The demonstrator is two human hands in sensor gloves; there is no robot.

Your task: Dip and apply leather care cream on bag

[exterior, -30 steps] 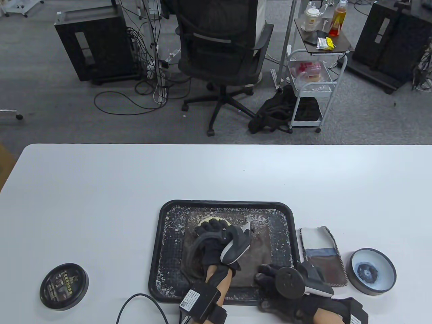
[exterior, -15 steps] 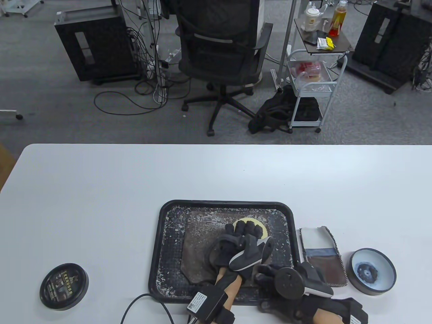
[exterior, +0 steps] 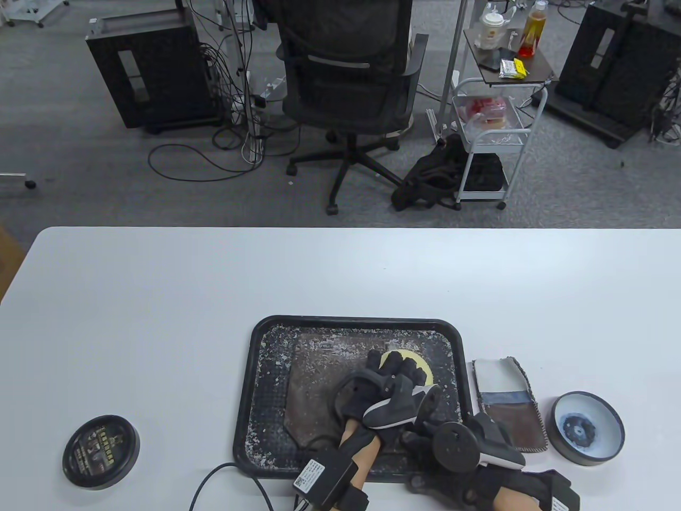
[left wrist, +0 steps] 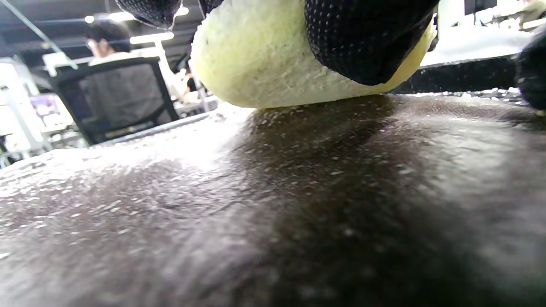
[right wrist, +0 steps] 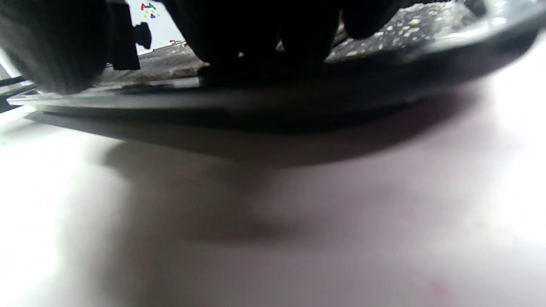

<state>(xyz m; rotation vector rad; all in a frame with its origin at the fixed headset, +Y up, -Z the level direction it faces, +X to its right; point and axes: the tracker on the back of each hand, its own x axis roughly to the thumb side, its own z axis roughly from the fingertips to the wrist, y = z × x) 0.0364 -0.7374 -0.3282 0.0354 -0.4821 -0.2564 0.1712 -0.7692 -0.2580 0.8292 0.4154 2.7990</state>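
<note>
A flat dark brown leather bag (exterior: 319, 383) lies in a black tray (exterior: 255, 340), flecked with cream. My left hand (exterior: 396, 372) presses a round pale yellow applicator pad (exterior: 417, 359) onto the bag's right part. In the left wrist view the pad (left wrist: 264, 72) sits on the leather (left wrist: 273, 204) under my gloved fingers (left wrist: 367, 38). My right hand (exterior: 425, 442) rests on the tray's near right rim; in the right wrist view its fingers (right wrist: 256, 30) lie on the rim (right wrist: 298, 98). The open cream tin (exterior: 585, 428) stands at the right.
A black tin lid (exterior: 101, 451) lies at the near left. A small leather and cloth swatch (exterior: 508, 402) lies between tray and cream tin. A cable (exterior: 223, 479) runs from my left wrist. An office chair (exterior: 346, 85) and a cart (exterior: 495, 117) stand beyond the table.
My left hand has slid the pad across the bag from the upper middle to the right side. My right hand has stayed on the tray's near rim.
</note>
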